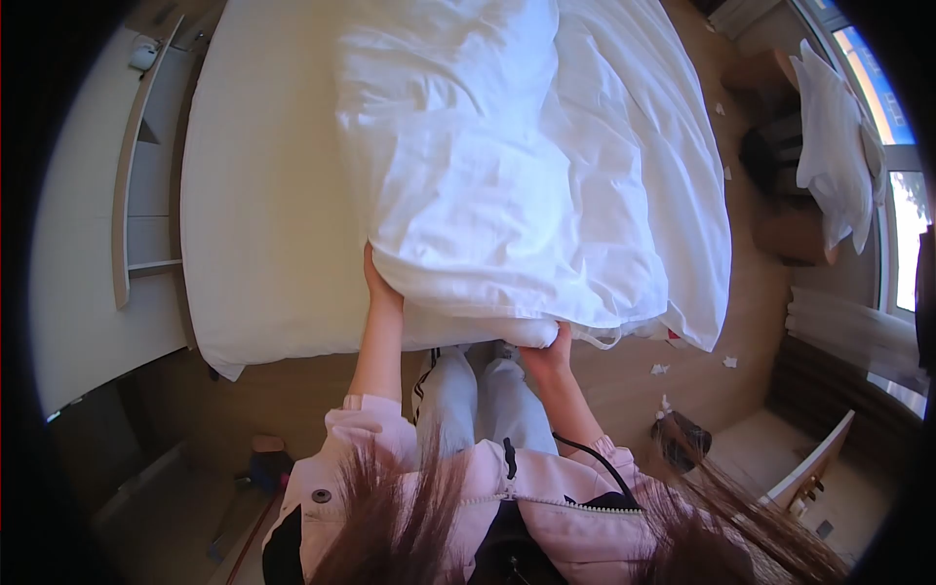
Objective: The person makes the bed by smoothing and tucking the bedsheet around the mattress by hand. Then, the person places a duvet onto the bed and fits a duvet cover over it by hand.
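Observation:
A white duvet (468,185) lies bunched lengthwise over the middle and right of a bed with a white fitted sheet (268,195). At the duvet's near left corner, my left hand (378,275) grips the edge, its fingers mostly hidden under the cloth. My right hand (552,353) is closed round the near edge further right, at the foot of the bed, beside a small loop of white fabric (600,340). Its fingertips are tucked out of sight. Looser white folds (624,224) spread to the right of the bunched part.
A long desk (97,224) with open shelves runs along the left. By the window at right, chairs (795,234) carry white linen (834,146). Paper scraps (729,362) and a dark bag (682,439) lie on the floor at right. A dark red-handled item (268,466) stands behind left.

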`<act>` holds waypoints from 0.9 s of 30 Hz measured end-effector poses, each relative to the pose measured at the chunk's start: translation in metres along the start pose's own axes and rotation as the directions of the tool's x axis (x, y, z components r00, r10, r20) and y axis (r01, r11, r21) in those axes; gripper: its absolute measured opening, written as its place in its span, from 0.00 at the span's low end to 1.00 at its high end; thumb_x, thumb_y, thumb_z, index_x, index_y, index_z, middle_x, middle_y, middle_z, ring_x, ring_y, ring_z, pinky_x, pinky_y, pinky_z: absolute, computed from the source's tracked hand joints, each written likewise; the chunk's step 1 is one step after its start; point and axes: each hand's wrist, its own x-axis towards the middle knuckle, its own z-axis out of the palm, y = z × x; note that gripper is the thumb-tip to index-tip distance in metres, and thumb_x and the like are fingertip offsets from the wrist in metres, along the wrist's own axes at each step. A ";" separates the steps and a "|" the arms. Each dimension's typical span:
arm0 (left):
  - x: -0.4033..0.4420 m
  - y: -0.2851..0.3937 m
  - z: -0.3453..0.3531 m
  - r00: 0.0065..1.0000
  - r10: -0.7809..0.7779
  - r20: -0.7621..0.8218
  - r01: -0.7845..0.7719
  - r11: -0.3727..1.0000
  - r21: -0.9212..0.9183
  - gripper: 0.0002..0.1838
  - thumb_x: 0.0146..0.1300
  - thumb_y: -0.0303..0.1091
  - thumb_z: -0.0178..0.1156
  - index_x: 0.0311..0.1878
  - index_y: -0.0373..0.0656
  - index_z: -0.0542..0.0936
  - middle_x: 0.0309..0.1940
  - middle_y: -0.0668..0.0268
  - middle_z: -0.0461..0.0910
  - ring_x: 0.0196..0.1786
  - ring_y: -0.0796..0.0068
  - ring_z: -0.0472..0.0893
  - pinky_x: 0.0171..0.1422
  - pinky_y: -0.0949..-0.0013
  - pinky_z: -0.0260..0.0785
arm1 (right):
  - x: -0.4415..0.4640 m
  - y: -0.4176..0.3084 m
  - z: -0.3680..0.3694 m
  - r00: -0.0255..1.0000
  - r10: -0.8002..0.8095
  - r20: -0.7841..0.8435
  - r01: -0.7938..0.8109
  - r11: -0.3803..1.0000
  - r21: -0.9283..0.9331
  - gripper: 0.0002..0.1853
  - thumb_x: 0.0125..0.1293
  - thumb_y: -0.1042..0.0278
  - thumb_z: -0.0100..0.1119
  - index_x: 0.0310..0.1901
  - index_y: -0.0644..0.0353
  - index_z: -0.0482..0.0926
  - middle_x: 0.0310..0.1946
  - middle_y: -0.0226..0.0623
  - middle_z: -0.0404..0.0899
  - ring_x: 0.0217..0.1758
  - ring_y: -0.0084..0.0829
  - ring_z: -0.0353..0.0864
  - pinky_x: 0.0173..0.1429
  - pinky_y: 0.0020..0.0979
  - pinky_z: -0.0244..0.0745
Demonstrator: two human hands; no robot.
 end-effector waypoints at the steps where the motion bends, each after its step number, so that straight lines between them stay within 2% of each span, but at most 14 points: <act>1: -0.008 -0.004 -0.028 0.999 -0.004 -0.051 0.005 1.000 0.012 0.22 0.59 0.44 0.39 0.52 0.40 0.65 0.47 0.61 0.70 0.48 0.66 0.71 0.50 0.65 0.65 | 0.012 0.004 -0.023 1.000 0.012 0.014 -0.011 0.999 -0.042 0.22 0.56 0.53 0.43 0.52 0.54 0.63 0.51 0.32 0.65 0.54 0.33 0.63 0.57 0.39 0.59; 5: -0.005 -0.022 -0.103 0.961 -0.025 -0.274 0.054 0.994 0.099 0.24 0.57 0.44 0.46 0.53 0.38 0.64 0.47 0.60 0.70 0.48 0.66 0.71 0.49 0.66 0.65 | 0.035 0.029 -0.055 0.999 -0.016 -0.036 0.015 0.999 -0.033 0.23 0.58 0.51 0.41 0.52 0.53 0.62 0.50 0.32 0.66 0.54 0.33 0.63 0.57 0.38 0.58; 7: 0.002 -0.029 -0.113 0.955 -0.046 -0.293 0.079 0.991 0.104 0.25 0.55 0.44 0.49 0.52 0.37 0.64 0.46 0.60 0.70 0.47 0.66 0.72 0.49 0.66 0.65 | 0.036 0.043 -0.060 0.998 -0.014 -0.067 0.017 0.999 0.045 0.23 0.58 0.48 0.41 0.52 0.52 0.63 0.51 0.32 0.65 0.54 0.34 0.63 0.58 0.39 0.57; 9: 0.008 -0.034 -0.120 0.952 -0.089 -0.293 0.103 0.994 0.032 0.25 0.56 0.45 0.48 0.52 0.37 0.65 0.46 0.61 0.70 0.46 0.66 0.72 0.49 0.66 0.66 | 0.032 0.063 -0.059 0.999 -0.045 0.019 0.037 0.950 0.309 0.25 0.57 0.46 0.43 0.52 0.52 0.62 0.52 0.31 0.64 0.56 0.34 0.61 0.59 0.40 0.55; 11: 0.004 -0.027 -0.112 0.948 -0.132 -0.291 0.142 0.990 0.015 0.25 0.57 0.48 0.48 0.51 0.37 0.65 0.46 0.61 0.70 0.46 0.67 0.72 0.49 0.66 0.66 | 0.032 0.092 -0.073 0.996 -0.042 0.076 0.019 0.960 0.280 0.30 0.55 0.42 0.45 0.55 0.51 0.58 0.55 0.32 0.60 0.59 0.34 0.55 0.62 0.42 0.47; 13: -0.004 -0.016 -0.100 0.936 -0.186 -0.299 0.198 0.980 0.009 0.26 0.57 0.49 0.47 0.50 0.37 0.66 0.45 0.60 0.70 0.46 0.67 0.72 0.48 0.67 0.66 | 0.033 0.130 -0.096 0.978 0.187 0.090 -0.177 0.977 -0.116 0.32 0.55 0.44 0.46 0.58 0.50 0.54 0.58 0.31 0.55 0.63 0.34 0.48 0.63 0.47 0.37; 14: -0.008 -0.011 -0.095 0.926 -0.176 -0.332 0.208 0.976 0.063 0.26 0.57 0.49 0.47 0.50 0.37 0.66 0.45 0.61 0.71 0.45 0.69 0.72 0.47 0.68 0.66 | 0.032 0.159 -0.093 0.984 0.165 0.061 -0.131 0.919 -0.372 0.32 0.56 0.47 0.47 0.59 0.50 0.52 0.59 0.29 0.53 0.64 0.32 0.45 0.61 0.52 0.32; 17: -0.011 -0.001 -0.093 0.945 -0.114 -0.307 0.207 0.935 0.290 0.27 0.57 0.52 0.45 0.51 0.39 0.66 0.46 0.63 0.71 0.46 0.70 0.71 0.49 0.69 0.64 | 0.048 0.212 -0.059 0.997 -0.001 -0.071 -0.035 0.868 -0.495 0.30 0.57 0.51 0.46 0.60 0.49 0.51 0.60 0.28 0.52 0.64 0.30 0.44 0.62 0.48 0.33; 19: -0.013 0.007 -0.091 0.958 -0.102 -0.269 0.204 0.899 0.387 0.27 0.58 0.52 0.44 0.51 0.38 0.66 0.47 0.64 0.70 0.48 0.72 0.69 0.51 0.71 0.61 | 0.080 0.223 -0.051 1.000 0.012 0.011 -0.007 0.937 -0.350 0.34 0.55 0.57 0.50 0.60 0.54 0.48 0.61 0.34 0.48 0.64 0.34 0.43 0.64 0.42 0.39; 21: -0.013 0.012 -0.092 0.993 -0.036 -0.116 0.098 0.801 0.590 0.27 0.60 0.51 0.41 0.53 0.38 0.65 0.49 0.64 0.68 0.51 0.73 0.67 0.54 0.72 0.57 | 0.072 0.216 0.009 0.990 -0.127 0.061 0.134 0.981 -0.138 0.28 0.55 0.56 0.49 0.57 0.56 0.56 0.56 0.33 0.59 0.59 0.32 0.57 0.62 0.35 0.50; 22: -0.010 0.014 -0.097 0.992 -0.119 -0.052 0.124 0.756 0.643 0.28 0.61 0.50 0.39 0.56 0.38 0.61 0.54 0.64 0.63 0.55 0.73 0.63 0.57 0.73 0.53 | 0.073 0.215 0.021 0.989 -0.134 0.055 0.140 0.981 -0.134 0.28 0.55 0.56 0.49 0.57 0.56 0.56 0.56 0.33 0.59 0.59 0.32 0.57 0.62 0.35 0.50; 24: -0.007 0.011 -0.102 0.978 -0.196 -0.076 0.206 0.823 0.529 0.28 0.61 0.51 0.37 0.57 0.39 0.59 0.55 0.63 0.62 0.56 0.72 0.62 0.58 0.72 0.53 | 0.071 0.211 0.037 0.964 -0.259 -0.067 0.250 0.961 -0.117 0.25 0.53 0.58 0.48 0.52 0.59 0.61 0.51 0.35 0.65 0.54 0.34 0.63 0.58 0.34 0.58; 26: 0.001 0.011 -0.103 0.958 -0.273 -0.085 0.284 0.872 0.398 0.28 0.61 0.51 0.35 0.58 0.41 0.58 0.57 0.62 0.60 0.57 0.70 0.62 0.60 0.71 0.52 | 0.059 0.203 0.044 0.966 -0.257 -0.017 0.256 0.966 -0.028 0.24 0.53 0.58 0.48 0.51 0.59 0.62 0.49 0.35 0.67 0.53 0.34 0.65 0.57 0.35 0.59; 27: 0.008 0.015 -0.104 0.900 -0.431 0.070 0.426 0.901 0.076 0.28 0.62 0.49 0.36 0.58 0.39 0.57 0.57 0.61 0.59 0.57 0.69 0.62 0.59 0.69 0.54 | 0.052 0.201 0.046 0.968 -0.249 0.035 0.247 0.967 0.057 0.22 0.52 0.58 0.47 0.49 0.59 0.64 0.48 0.36 0.68 0.52 0.35 0.66 0.56 0.36 0.60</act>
